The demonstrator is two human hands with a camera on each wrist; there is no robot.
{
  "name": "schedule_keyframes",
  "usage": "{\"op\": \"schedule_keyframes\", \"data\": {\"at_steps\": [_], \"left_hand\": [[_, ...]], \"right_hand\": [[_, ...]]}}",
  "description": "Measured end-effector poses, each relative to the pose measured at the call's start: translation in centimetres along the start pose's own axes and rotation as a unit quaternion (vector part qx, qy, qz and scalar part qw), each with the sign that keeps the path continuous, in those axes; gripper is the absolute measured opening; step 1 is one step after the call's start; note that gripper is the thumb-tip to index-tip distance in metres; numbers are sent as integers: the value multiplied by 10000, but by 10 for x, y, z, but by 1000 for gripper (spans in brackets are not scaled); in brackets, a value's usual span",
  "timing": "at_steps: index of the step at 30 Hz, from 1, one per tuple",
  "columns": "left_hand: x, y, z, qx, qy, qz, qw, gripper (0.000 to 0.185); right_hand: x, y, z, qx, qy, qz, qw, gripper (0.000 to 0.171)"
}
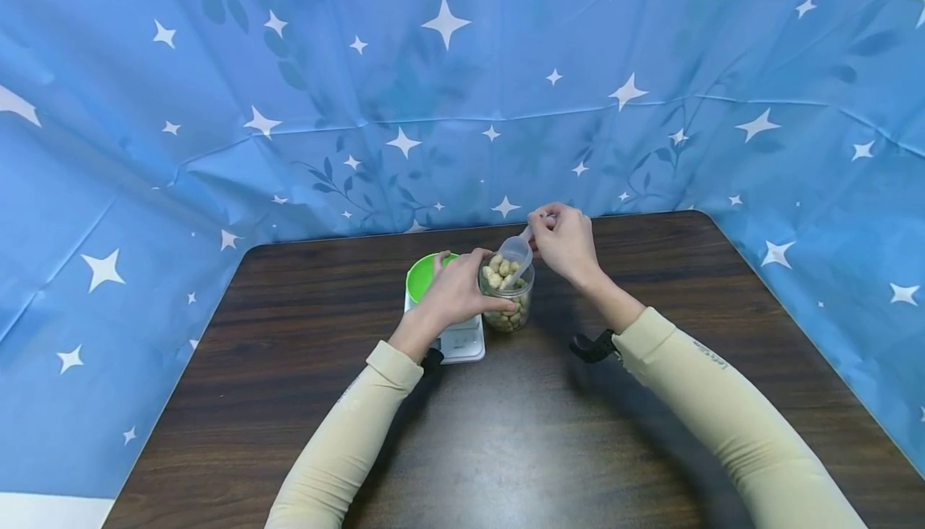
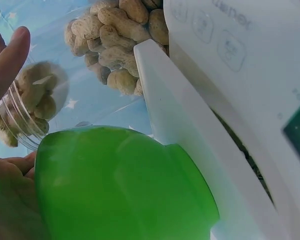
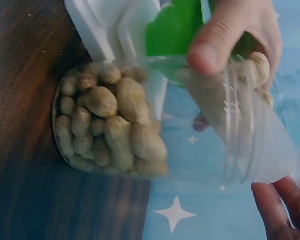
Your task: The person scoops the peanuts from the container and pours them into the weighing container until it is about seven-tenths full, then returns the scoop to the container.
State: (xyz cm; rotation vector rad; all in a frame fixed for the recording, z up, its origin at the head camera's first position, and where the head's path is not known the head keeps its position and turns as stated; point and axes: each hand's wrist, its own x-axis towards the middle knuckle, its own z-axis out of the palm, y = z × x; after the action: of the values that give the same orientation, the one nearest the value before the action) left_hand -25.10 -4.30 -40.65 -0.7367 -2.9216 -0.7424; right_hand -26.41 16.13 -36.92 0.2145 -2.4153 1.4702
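Note:
A clear plastic jar [image 1: 507, 304] partly filled with peanuts in their shells stands on the dark wooden table [image 1: 506, 433]. My left hand [image 1: 455, 288] grips the jar near its rim; its thumb [image 3: 215, 40] shows in the right wrist view over the jar [image 3: 140, 125]. My right hand [image 1: 564, 240] pinches the handle of a clear plastic scoop [image 1: 515, 254], whose bowl dips into the jar's mouth among the peanuts [image 1: 500, 270]. In the left wrist view the jar [image 2: 45, 100] and its peanuts [image 2: 115, 45] appear behind a green bowl [image 2: 120, 185].
A white kitchen scale [image 1: 462, 340] sits left of the jar and carries the green bowl [image 1: 422, 272]; the scale's body [image 2: 230, 100] fills the left wrist view. A blue star-patterned cloth [image 1: 462, 87] walls the table on three sides.

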Motion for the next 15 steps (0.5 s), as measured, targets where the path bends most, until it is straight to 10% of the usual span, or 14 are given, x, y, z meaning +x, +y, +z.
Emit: {"op": "schedule_keyframes", "data": {"at_steps": [15], "left_hand": [[1,-1,0,108,51,162,9998,91]], "right_hand": [[2,1,-1,-28,100,-72,9999,27]]}}
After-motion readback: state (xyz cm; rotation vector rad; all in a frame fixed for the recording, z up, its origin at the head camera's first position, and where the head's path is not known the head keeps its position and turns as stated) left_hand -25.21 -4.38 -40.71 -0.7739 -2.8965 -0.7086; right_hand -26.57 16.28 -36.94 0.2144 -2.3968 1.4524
